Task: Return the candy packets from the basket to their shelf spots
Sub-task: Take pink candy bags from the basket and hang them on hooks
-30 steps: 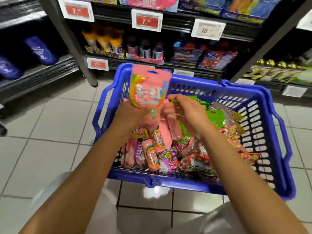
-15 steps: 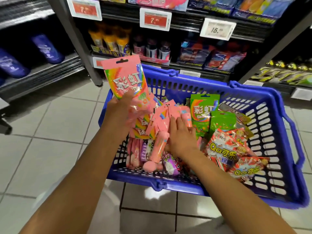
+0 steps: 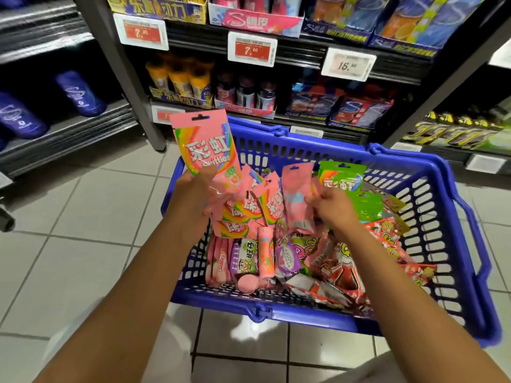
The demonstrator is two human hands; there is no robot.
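Shelves [image 3: 301, 55] behind packet-filled basket [image 3: 431, 172]

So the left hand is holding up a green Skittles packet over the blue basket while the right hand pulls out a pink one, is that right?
Not quite. In the head view the packet held up by the left hand is pink, not green. The green packet lies in the blue basket. The rest holds: the right hand grips another pink packet over the basket.

We stand on a pale tiled floor [image 3: 83, 217] with dark grout lines — dark metal shelving [image 3: 301, 53] ahead, white price tags [image 3: 251, 48] clipped along its edges, blue bottles [image 3: 80, 94] at left.
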